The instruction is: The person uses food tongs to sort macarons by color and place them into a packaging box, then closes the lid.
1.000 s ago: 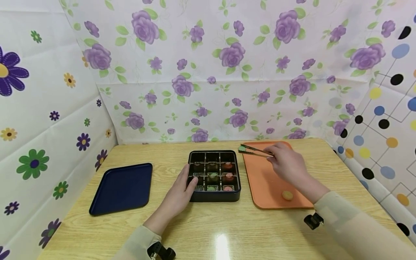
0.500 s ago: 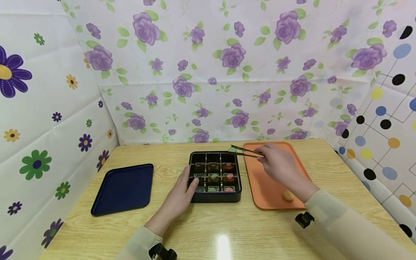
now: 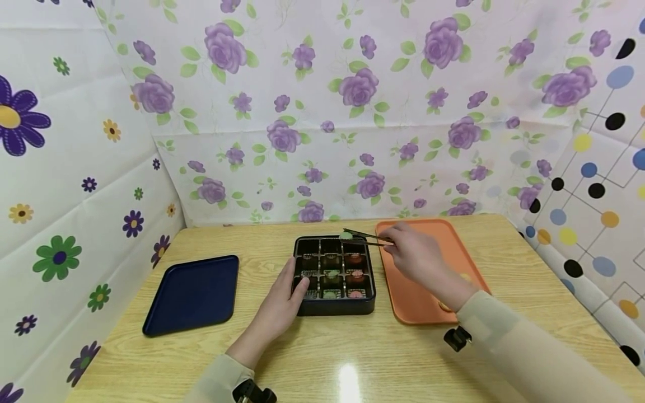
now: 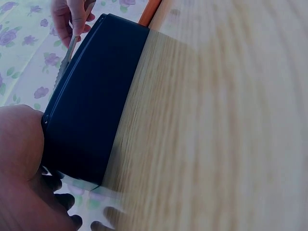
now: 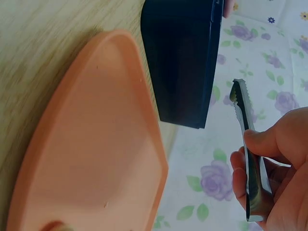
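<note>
A black divided box (image 3: 335, 308) stands on the table, with pink and green macaron-like sweets in its right and middle columns. My left hand (image 3: 276, 305) holds the box at its left side, fingers along the outer wall and thumb over the rim. My right hand (image 3: 415, 256) grips metal tongs (image 5: 257, 185) between thumb and fingers. At the tongs' tips a green macaron-like sweet (image 3: 346, 236) is pinched, above the far row of the box. In the left wrist view, the box's side wall (image 4: 96, 96) hides its inside.
An orange tray (image 3: 410, 296) lies right of the box. On it are a tan round sweet (image 3: 444, 307), partly behind my right forearm, and another pale one (image 3: 466, 276). A dark blue tray (image 3: 194, 296) lies to the left. Patterned cloth hangs behind the table.
My right hand has moved left from over the orange tray, carrying the green sweet in the tongs to the box's far row. My left hand has stayed at the box.
</note>
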Motion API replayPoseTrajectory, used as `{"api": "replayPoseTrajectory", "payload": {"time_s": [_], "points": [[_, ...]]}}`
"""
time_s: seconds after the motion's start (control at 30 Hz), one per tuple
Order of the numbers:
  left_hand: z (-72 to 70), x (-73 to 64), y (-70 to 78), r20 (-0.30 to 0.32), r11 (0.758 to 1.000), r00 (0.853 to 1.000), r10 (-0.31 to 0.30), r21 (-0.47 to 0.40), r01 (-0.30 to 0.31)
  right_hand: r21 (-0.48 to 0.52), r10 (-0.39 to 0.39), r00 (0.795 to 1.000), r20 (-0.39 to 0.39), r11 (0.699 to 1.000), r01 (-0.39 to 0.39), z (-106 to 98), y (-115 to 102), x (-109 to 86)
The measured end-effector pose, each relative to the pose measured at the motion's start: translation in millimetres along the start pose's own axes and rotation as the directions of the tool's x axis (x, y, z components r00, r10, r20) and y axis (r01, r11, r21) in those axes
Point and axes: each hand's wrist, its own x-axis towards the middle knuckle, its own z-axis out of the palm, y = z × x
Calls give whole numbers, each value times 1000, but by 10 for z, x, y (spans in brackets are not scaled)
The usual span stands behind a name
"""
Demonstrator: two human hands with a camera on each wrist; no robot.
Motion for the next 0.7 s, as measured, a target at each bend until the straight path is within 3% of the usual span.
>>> {"api": "replayPoseTrajectory", "payload": {"time_s": [0.7], "points": [[8,-5,-12,-5,1000,1000,0,-3,0,9,-45,999,-1,999,45,217,-167,96]]}}
